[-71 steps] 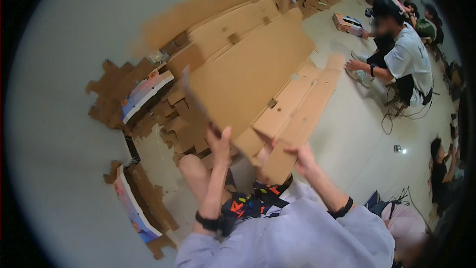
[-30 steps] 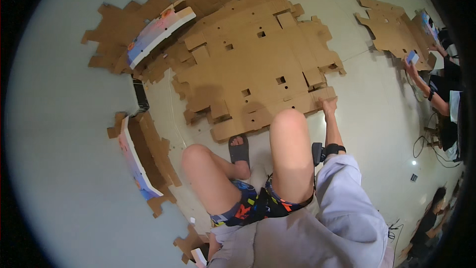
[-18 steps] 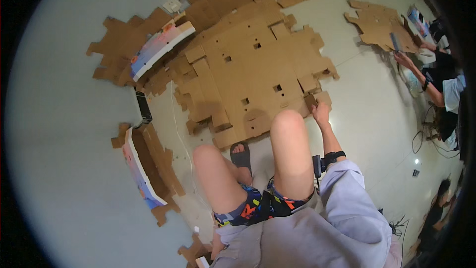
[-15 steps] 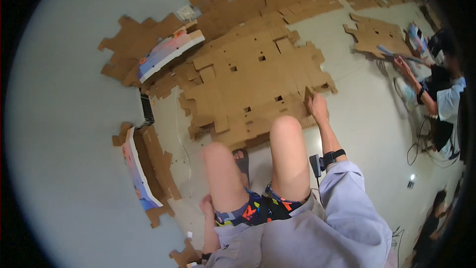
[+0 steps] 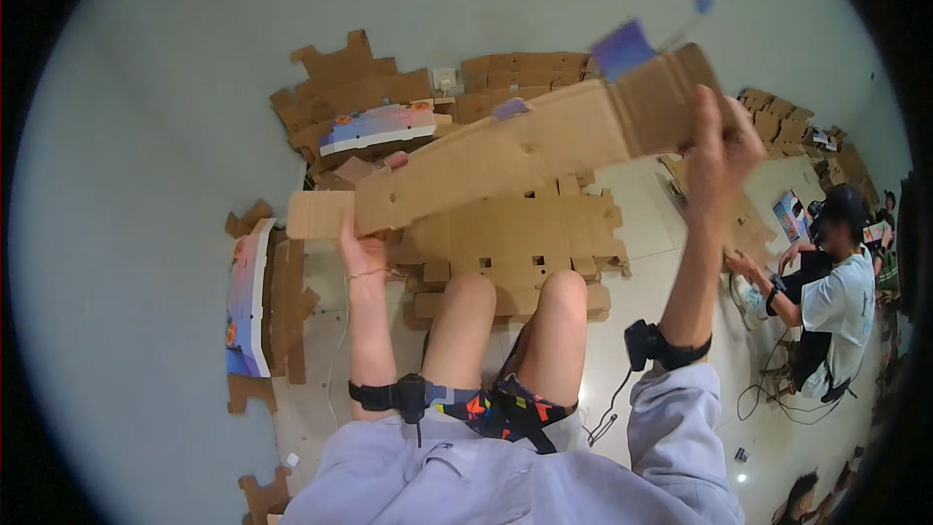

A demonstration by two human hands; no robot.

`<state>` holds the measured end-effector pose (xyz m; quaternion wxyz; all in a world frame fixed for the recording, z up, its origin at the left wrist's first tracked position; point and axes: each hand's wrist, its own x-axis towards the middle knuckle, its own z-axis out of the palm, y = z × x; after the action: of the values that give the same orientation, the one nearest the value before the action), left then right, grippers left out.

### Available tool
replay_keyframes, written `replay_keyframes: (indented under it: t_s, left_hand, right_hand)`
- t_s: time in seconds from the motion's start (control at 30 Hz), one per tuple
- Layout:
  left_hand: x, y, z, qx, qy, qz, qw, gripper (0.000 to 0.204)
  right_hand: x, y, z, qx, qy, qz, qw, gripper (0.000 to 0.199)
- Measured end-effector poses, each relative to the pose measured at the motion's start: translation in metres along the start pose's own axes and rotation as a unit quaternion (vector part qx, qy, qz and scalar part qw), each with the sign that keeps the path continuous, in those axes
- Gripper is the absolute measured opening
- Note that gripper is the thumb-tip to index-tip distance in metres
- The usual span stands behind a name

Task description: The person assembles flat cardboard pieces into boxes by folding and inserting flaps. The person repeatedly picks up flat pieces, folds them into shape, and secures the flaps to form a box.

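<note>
Spreading across the pale floor (image 5: 671,233) ahead of the seated person is a big flat die-cut cardboard sheet (image 5: 515,243) with square holes, its near edge just past the bare knees (image 5: 510,297). Above it, lifted clear of the floor, a long folded cardboard panel (image 5: 505,160) slants from low on the left to high on the right, with a blurred blue-purple printed flap at its upper end. More flattened brown cardboard (image 5: 340,87) is stacked farther back near the wall, with a colourfully printed piece (image 5: 379,126) lying on it, and another printed piece (image 5: 243,297) lies beside brown strips at the left. At the right, well apart, another person in a light shirt (image 5: 841,297) sits on the floor. The right hand (image 5: 719,151) is raised and closed around the panel's upper end. The left hand (image 5: 362,251) grips the panel's lower end from beneath, fingers pressed against it.
</note>
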<state>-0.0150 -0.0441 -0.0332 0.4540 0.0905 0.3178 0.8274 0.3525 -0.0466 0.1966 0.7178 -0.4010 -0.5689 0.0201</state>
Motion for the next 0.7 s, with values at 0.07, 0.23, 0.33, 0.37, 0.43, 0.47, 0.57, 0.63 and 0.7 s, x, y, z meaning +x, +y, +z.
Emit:
replay_keyframes:
  t_s: [0.07,0.23,0.33,0.37,0.43,0.47,0.57,0.63,0.7]
  left_hand:
    - [-0.017,0.038,0.009,0.073,0.017,0.148,0.986,0.042]
    - [-0.103,0.081,-0.01,0.395,-0.03,0.28,0.875,0.028]
    - [-0.147,0.078,-0.001,0.64,-0.27,0.46,0.553,0.035]
    - [-0.156,0.068,-0.016,0.651,-0.266,0.443,0.556,0.035]
    - [-0.157,0.045,-0.05,0.647,-0.408,0.358,0.535,0.048]
    - [-0.157,0.04,-0.064,0.652,-0.414,0.345,0.533,0.048]
    - [-0.156,0.035,-0.085,0.714,-0.374,0.285,0.52,0.049]
    - [-0.16,0.022,-0.077,0.743,-0.384,0.261,0.482,0.055]
    - [-0.161,0.007,-0.077,0.78,-0.397,0.24,0.421,0.075]
  right_hand:
    - [-0.005,-0.017,-0.038,-0.052,0.08,-0.085,0.992,0.019]
    - [-0.106,0.057,-0.14,0.088,0.152,0.087,0.981,0.023]
    - [-0.193,0.061,-0.158,0.07,0.233,0.261,0.934,0.02]
    - [-0.233,0.086,-0.184,-0.049,0.124,0.279,0.951,0.018]
    - [-0.262,0.079,-0.185,-0.136,-0.057,0.256,0.955,0.016]
    - [-0.258,0.062,-0.153,-0.099,-0.131,0.219,0.962,0.017]
    - [-0.254,0.063,-0.102,-0.208,-0.378,0.094,0.897,0.04]
    - [-0.262,0.072,-0.097,-0.229,-0.434,0.051,0.87,0.048]
    - [-0.267,0.075,-0.095,-0.26,-0.5,0.039,0.825,0.062]
